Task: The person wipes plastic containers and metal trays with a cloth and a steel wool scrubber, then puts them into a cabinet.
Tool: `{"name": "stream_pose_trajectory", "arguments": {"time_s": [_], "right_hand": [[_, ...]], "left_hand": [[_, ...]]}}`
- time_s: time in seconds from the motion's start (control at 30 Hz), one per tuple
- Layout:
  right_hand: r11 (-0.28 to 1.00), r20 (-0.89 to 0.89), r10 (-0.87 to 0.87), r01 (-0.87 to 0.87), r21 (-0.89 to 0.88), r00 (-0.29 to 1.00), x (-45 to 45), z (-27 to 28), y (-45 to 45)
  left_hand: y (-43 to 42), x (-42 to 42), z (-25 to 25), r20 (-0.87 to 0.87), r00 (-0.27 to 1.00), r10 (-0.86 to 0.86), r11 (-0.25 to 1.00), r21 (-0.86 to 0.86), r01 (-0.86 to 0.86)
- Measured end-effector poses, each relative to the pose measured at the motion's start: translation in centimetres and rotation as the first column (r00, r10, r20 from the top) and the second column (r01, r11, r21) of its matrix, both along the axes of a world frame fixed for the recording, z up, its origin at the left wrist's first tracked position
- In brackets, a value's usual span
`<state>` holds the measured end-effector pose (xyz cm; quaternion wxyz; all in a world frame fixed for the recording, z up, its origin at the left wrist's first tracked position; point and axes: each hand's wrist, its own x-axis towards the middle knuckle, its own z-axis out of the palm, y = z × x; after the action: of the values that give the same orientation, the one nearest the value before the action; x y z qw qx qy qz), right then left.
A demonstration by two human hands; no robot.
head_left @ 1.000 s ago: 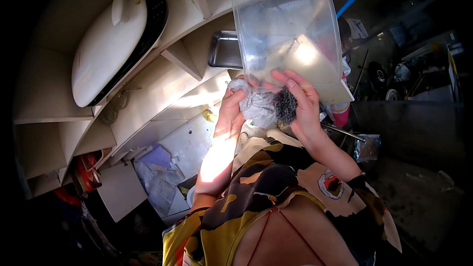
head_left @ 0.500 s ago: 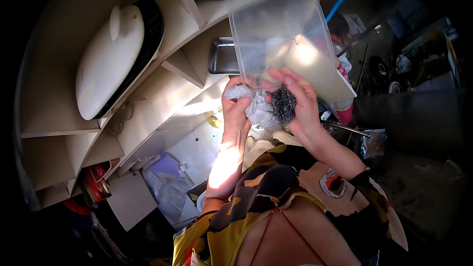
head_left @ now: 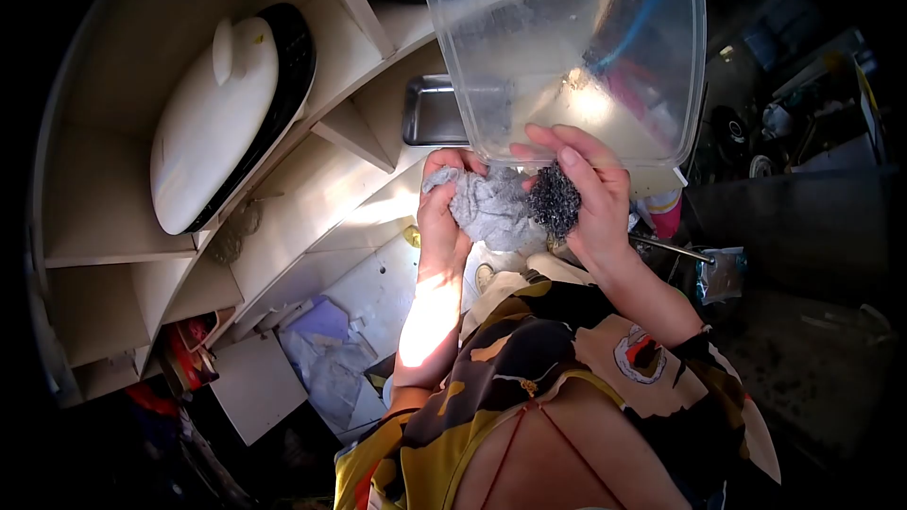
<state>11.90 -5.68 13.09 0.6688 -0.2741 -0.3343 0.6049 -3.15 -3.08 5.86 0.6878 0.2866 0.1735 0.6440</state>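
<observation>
My left hand (head_left: 442,212) is closed round a crumpled light grey cloth (head_left: 493,211), its fingertips at the near edge of a clear plastic container (head_left: 529,66). My right hand (head_left: 597,194) has a dark wiry scouring pad (head_left: 555,202) against its palm, and its fingers reach behind the container's near right part, showing through the plastic. The cloth hangs between both hands and touches the pad. The container is tilted up in front of me, with a bright patch of light on it.
Curved shelving (head_left: 283,165) runs along the left, with a white-and-black oval object (head_left: 222,118) on it. A metal tray (head_left: 436,113) lies just left of the container. A metal rod (head_left: 673,247) and a silvery packet (head_left: 721,276) are at right.
The container has swung to the right and tipped, showing more of its width. The cloth is more spread between my hands. My right hand has shifted slightly right with the pad.
</observation>
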Motion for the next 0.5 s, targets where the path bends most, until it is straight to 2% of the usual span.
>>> {"name": "stream_pose_trajectory", "arguments": {"time_s": [0.03, 0.1, 0.13, 0.17, 0.23, 0.37, 0.43, 0.5], "right_hand": [[1.000, 0.000, 0.000, 0.000, 0.000, 1.000, 0.1, -0.1, 0.0], [1.000, -0.005, -0.023, 0.023, -0.002, 1.000, 0.3, -0.7, 0.0], [1.000, -0.006, -0.022, 0.022, 0.000, 1.000, 0.3, -0.8, 0.1], [0.999, 0.012, -0.033, 0.033, 0.004, 0.999, 0.5, -0.9, 0.0], [0.999, 0.027, -0.048, 0.048, 0.017, 0.998, 0.5, -1.3, 0.2], [0.996, 0.093, -0.073, 0.078, -0.047, 0.993, 0.9, -2.1, -0.5], [0.998, 0.091, -0.066, 0.068, -0.018, 0.994, 0.8, -2.6, 0.2], [0.994, 0.139, -0.048, 0.061, -0.093, 0.989, 1.2, -2.6, -0.2]], "left_hand": [[-0.1, -0.2, -0.2, 0.000, 1.000, 0.000, 1.000, 0.000, 0.000], [-0.4, -0.4, -0.1, -0.042, 0.998, -0.046, 0.962, -0.270, 0.033], [-0.3, -0.5, -0.2, -0.111, 0.993, -0.027, 0.958, -0.287, -0.006], [-0.4, -0.4, -0.1, -0.109, 0.994, -0.028, 0.957, -0.290, -0.005], [-0.3, -0.3, -0.1, -0.047, 0.998, 0.040, 0.892, -0.448, -0.057], [-0.5, 0.2, 0.5, 0.018, 0.997, 0.071, 0.932, -0.358, -0.060], [0.1, 0.3, 2.2, -0.064, 0.991, 0.117, 0.900, -0.416, -0.133], [0.5, 0.0, 1.0, -0.076, 0.988, 0.137, 0.933, -0.326, -0.155]]}}
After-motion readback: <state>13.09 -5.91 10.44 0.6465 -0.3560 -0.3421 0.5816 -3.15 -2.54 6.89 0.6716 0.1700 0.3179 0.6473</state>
